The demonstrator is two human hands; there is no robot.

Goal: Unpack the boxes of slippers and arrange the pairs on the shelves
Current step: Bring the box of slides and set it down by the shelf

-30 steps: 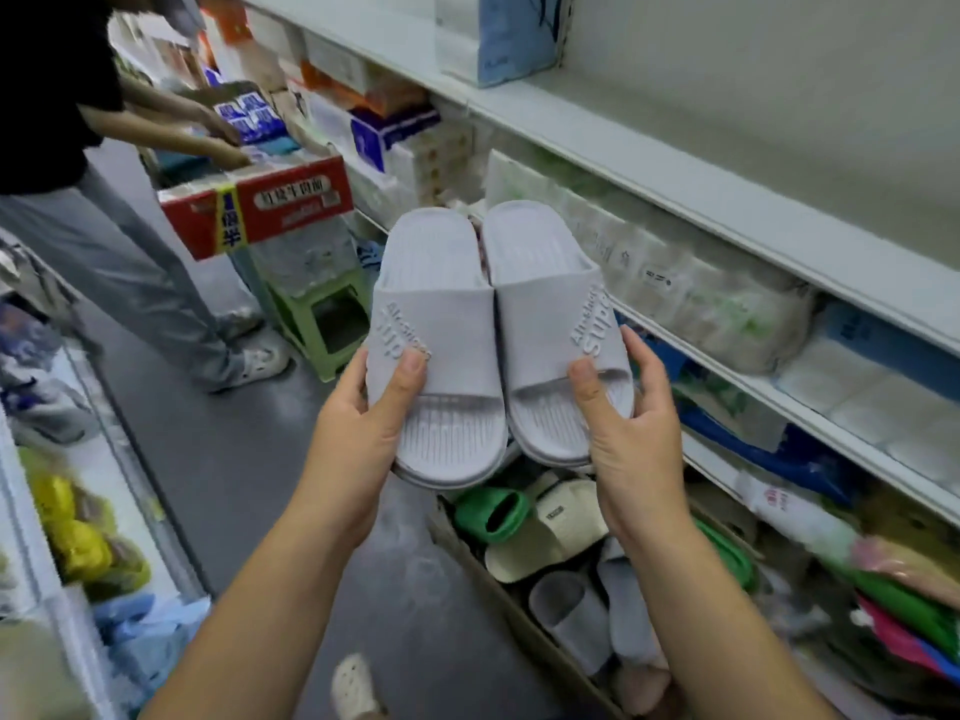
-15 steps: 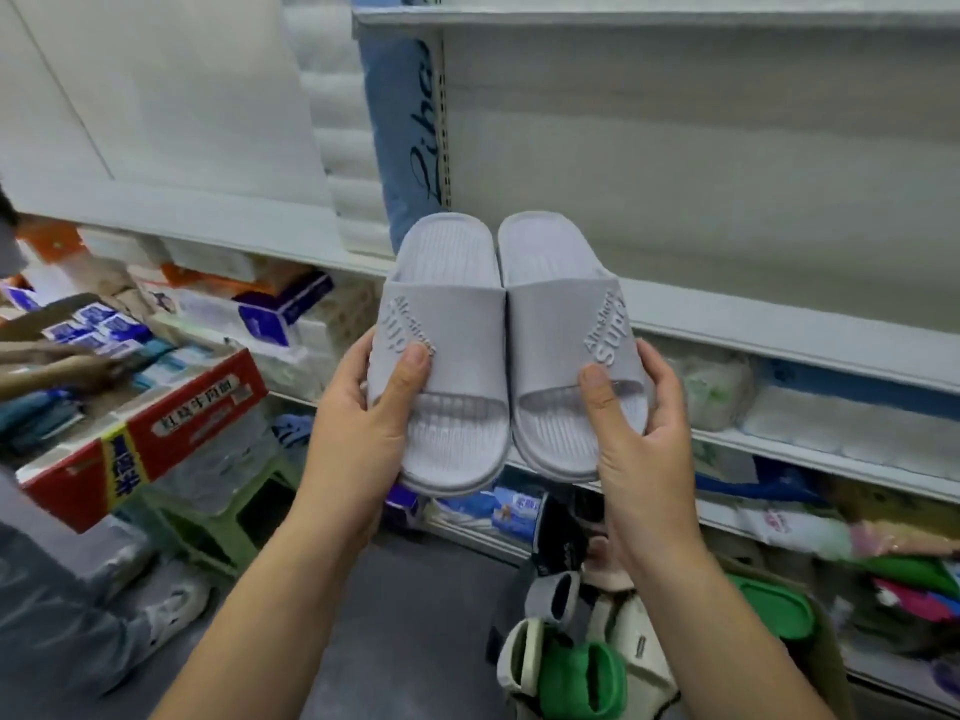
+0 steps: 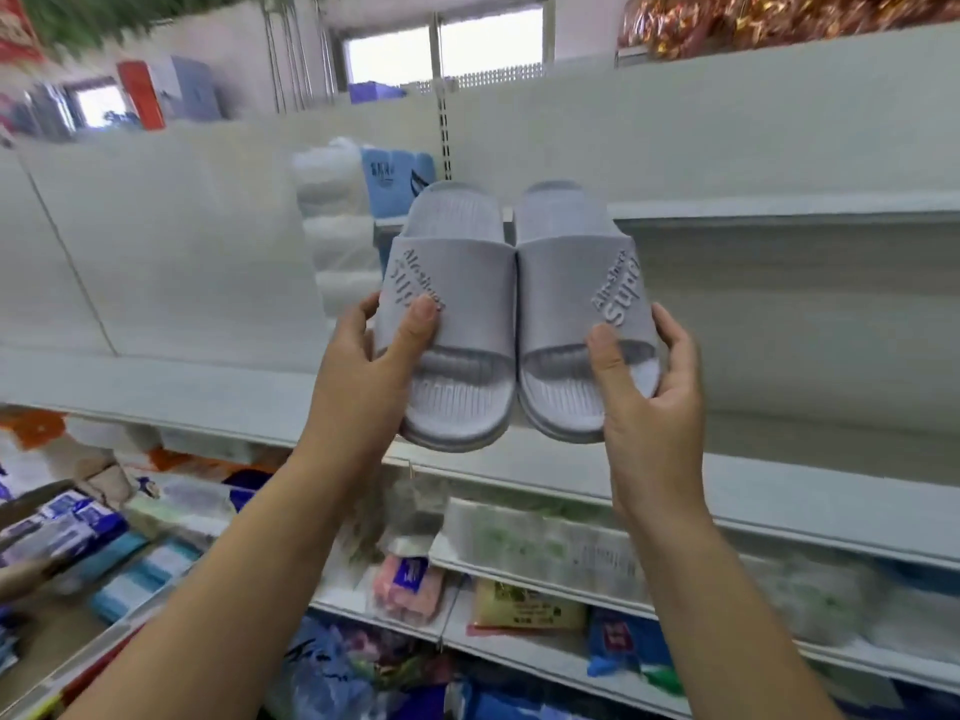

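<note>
Since the slippers must reach a shelf as a matched pair, each hand takes one and the two are held inner edge to inner edge, straps facing the person: the left hand [image 3: 371,376] pinches the left grey slipper [image 3: 457,283], thumb laid on the strap beside the raised lettering and fingers hidden behind the sole, while the right hand [image 3: 649,407] clasps the right grey slipper [image 3: 571,283], thumb on the strap's lower edge and fingers curled round the outer side. Both slippers hang in the air and appear to touch no shelf, their far ends about level with the lip of the upper shelf [image 3: 779,207] and their near ends just above the front of the broad shelf [image 3: 779,491] below. Held this way they can go down together without being re-paired, so I judge placing to be the next step; stacked white rolls [image 3: 337,241] stand to the left behind them
</note>
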